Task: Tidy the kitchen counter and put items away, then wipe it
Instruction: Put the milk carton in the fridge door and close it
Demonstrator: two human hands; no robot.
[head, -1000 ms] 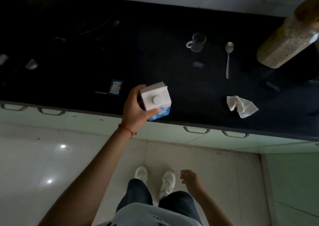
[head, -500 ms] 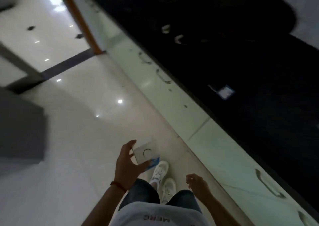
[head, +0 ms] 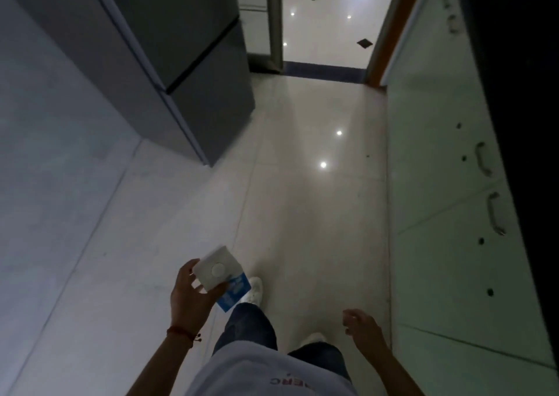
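My left hand point(head: 189, 297) grips a white and blue carton point(head: 222, 276) with a round white cap on top, held low in front of me above the floor. My right hand point(head: 361, 327) hangs at my side with its fingers loosely curled and nothing in it. The black counter point(head: 520, 123) runs along the right edge of the view, dark, and nothing on it can be made out. Both hands are well away from it.
A tall grey fridge point(head: 181, 63) stands ahead on the left against a pale wall. Pale green cabinet fronts point(head: 438, 184) with metal handles line the right. Glossy floor tiles point(head: 302, 184) lead to a doorway point(head: 326, 26) ahead. My shoes and jeans show below.
I have turned left, away from the counter, and carried the carton off it. The view now faces along the floor toward the fridge and doorway.
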